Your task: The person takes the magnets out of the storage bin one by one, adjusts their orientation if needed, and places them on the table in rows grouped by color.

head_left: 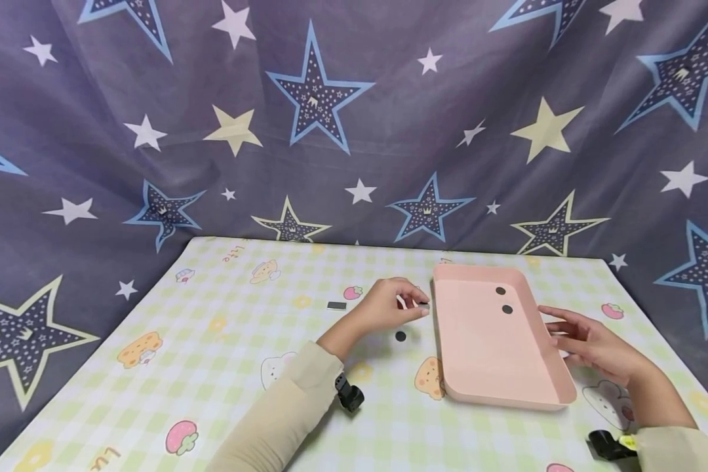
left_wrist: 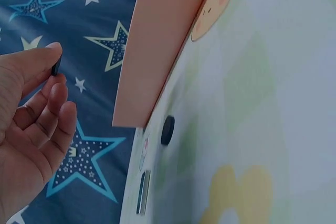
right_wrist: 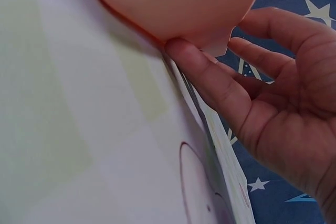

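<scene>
A shallow pink tray point(head_left: 490, 354) lies on the table with two black discs, one disc point(head_left: 501, 290) just behind the other disc point(head_left: 507, 309), toward its far right. My left hand point(head_left: 391, 305) pinches another small black disc point(left_wrist: 56, 65) between thumb and forefinger, just outside the tray's left wall. On the cloth below that hand lies a further black disc point(head_left: 400, 336). My right hand point(head_left: 596, 344) is at the tray's right wall, thumb and fingers extended, with the thumb tip touching low on the wall in the right wrist view.
A small dark rectangular piece point(head_left: 337, 306) with a light edge lies left of my left hand. The table point(head_left: 224, 367) wears a green checked cloth with cartoon prints. Behind it hangs a dark curtain point(head_left: 389, 131) with stars.
</scene>
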`<act>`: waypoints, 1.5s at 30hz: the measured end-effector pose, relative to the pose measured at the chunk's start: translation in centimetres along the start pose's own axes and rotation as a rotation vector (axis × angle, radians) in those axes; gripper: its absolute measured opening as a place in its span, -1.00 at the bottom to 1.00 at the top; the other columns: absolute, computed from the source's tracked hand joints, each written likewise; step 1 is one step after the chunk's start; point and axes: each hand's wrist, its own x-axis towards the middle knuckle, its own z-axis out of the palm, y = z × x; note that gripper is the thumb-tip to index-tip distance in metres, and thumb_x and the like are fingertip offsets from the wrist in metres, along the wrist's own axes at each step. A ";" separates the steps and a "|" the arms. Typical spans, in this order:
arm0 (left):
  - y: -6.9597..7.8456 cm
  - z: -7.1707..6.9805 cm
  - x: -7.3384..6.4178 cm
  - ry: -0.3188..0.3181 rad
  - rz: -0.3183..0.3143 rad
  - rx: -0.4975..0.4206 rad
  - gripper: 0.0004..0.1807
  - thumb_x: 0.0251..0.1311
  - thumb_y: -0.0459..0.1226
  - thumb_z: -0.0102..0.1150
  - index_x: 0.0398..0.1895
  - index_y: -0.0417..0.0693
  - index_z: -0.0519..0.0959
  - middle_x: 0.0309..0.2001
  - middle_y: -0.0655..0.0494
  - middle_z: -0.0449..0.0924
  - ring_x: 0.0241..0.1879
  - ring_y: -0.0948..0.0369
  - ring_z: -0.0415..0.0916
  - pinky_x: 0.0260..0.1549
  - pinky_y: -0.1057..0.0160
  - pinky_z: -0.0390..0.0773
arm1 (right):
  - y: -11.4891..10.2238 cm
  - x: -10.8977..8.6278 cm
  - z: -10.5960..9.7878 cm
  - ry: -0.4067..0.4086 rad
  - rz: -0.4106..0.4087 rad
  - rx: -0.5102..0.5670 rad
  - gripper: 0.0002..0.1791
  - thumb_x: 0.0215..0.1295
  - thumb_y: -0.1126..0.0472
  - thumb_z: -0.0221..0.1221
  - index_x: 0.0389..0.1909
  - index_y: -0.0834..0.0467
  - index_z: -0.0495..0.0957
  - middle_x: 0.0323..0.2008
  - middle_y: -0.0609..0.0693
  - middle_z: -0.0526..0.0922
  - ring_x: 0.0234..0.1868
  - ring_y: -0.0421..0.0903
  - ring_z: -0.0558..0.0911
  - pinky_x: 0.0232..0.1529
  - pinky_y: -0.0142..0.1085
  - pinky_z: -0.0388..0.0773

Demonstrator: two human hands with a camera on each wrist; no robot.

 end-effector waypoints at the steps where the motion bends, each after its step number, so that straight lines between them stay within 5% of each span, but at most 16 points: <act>1: -0.1 -0.2 -0.2 0.000 -0.005 0.001 -0.87 0.14 -0.30 0.38 -0.24 -0.10 0.72 -0.31 0.17 0.63 -0.38 0.37 0.51 -0.40 0.41 0.57 | 0.0 0.0 0.0 -0.001 -0.001 0.002 -0.38 0.49 0.41 -0.06 0.50 -0.02 0.14 0.11 -0.16 0.55 0.05 -0.16 0.61 -0.13 -0.11 0.65; 13: -1.0 -1.8 -2.1 0.005 0.021 -0.016 -0.88 0.10 -0.37 0.38 -0.28 -0.18 0.70 -0.32 0.13 0.64 -0.40 0.39 0.50 -0.40 0.42 0.57 | 0.1 0.1 0.0 -0.024 -0.011 0.014 -0.37 0.50 0.41 -0.08 0.52 0.04 0.08 0.14 -0.13 0.53 0.07 -0.16 0.60 -0.10 -0.11 0.64; 21: -0.8 -2.6 -2.8 -0.005 -0.049 -0.022 -0.86 0.12 -0.34 0.39 -0.24 -0.14 0.71 -0.32 0.16 0.64 -0.36 0.34 0.52 -0.32 0.37 0.60 | 0.1 0.1 0.0 -0.017 -0.014 0.009 -0.37 0.50 0.42 -0.09 0.51 0.00 0.11 0.13 -0.14 0.54 0.06 -0.16 0.60 -0.11 -0.12 0.65; 33: -1.7 -3.6 -3.9 0.014 -0.058 -0.017 -0.86 0.13 -0.33 0.39 -0.24 -0.15 0.72 -0.32 0.16 0.64 -0.38 0.32 0.53 -0.37 0.27 0.61 | 0.0 -0.1 0.0 -0.021 -0.015 0.012 -0.37 0.50 0.43 -0.10 0.51 -0.02 0.13 0.13 -0.14 0.53 0.06 -0.16 0.61 -0.11 -0.12 0.65; 45: -2.9 -4.2 -4.2 -0.060 -0.085 0.079 -0.89 0.10 -0.37 0.38 -0.28 -0.14 0.72 -0.30 0.12 0.66 -0.41 0.35 0.54 -0.43 0.38 0.58 | 0.1 0.0 -0.1 -0.015 -0.022 -0.002 -0.37 0.49 0.43 -0.09 0.51 0.01 0.11 0.13 -0.15 0.54 0.06 -0.17 0.60 -0.11 -0.13 0.65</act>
